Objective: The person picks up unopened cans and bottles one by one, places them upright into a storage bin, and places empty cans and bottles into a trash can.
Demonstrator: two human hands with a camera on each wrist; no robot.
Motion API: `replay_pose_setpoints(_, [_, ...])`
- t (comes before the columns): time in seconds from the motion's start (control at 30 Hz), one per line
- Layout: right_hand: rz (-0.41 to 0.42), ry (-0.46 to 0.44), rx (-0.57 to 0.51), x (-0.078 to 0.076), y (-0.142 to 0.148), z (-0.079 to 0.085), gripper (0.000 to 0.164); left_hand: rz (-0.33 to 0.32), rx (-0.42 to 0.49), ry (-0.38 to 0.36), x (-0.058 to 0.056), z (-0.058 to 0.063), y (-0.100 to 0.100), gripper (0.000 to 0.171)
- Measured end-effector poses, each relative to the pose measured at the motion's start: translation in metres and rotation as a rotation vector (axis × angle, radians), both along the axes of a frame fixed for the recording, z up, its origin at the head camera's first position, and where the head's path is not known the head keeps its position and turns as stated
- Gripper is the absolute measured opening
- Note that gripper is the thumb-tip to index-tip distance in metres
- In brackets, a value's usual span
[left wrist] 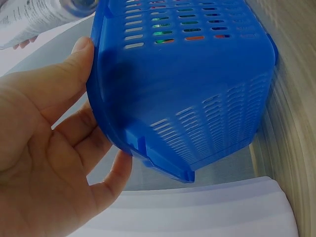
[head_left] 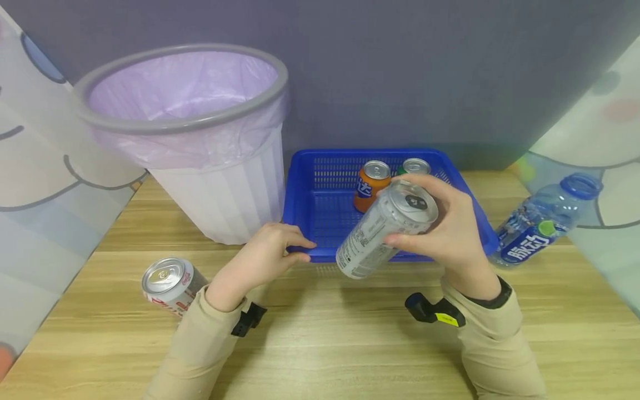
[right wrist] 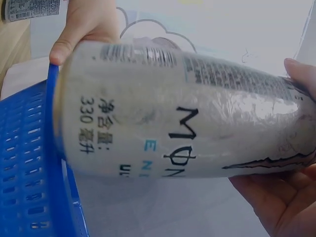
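My right hand (head_left: 442, 222) grips a tall white energy drink can (head_left: 367, 239) near its top, tilted over the front rim of a blue plastic basket (head_left: 300, 205). The right wrist view shows lettering along the side of this can (right wrist: 148, 113). At the basket's front left corner my left hand (head_left: 265, 250) holds the rim, thumb and fingers on either side of it in the left wrist view. Inside the basket stand an orange soda can (head_left: 372, 186) and a green can (head_left: 415, 165), the latter partly hidden by my right hand.
A white bin (head_left: 235, 194) with a purple liner stands behind left. A white and red cola can (head_left: 172, 283) is on the table (head_left: 320, 344) beside my left forearm. Right of the basket, a blue-labelled plastic bottle (head_left: 545, 219) leans. A grey wall (head_left: 400, 72) rises behind.
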State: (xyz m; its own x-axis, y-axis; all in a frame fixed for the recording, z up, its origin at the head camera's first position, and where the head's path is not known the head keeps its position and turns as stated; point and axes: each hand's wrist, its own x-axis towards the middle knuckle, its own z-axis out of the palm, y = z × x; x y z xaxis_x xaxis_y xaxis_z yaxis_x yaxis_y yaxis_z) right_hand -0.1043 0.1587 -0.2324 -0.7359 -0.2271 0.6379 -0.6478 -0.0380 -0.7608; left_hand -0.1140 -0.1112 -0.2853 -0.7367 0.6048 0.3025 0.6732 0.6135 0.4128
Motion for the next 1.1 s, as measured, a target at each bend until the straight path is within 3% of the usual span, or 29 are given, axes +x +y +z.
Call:
replay_pose_setpoints(0.17, [-0.076, 0.014, -0.025, -0.004, -0.001, 0.0, 0.065, -0.004, -0.003, 0.007, 0.0, 0.001, 0.0, 0.02])
replay_pose_setpoints(0.37, [-0.111, 0.005, -0.074, -0.009, 0.0, -0.001, 0.063, -0.002, -0.001, -0.004, 0.0, 0.0, 0.0, 0.02])
replay_pose_setpoints(0.77, [-0.232, 0.002, -0.057, -0.013, -0.002, -0.003, 0.064, 0.002, 0.0, -0.019, 0.0, -0.001, -0.001, 0.021])
replay_pose_setpoints(1.1, [-0.271, -0.074, -0.065, -0.017, -0.001, -0.003, 0.064, -0.001, 0.004, -0.008, 0.0, -0.001, 0.0, 0.02])
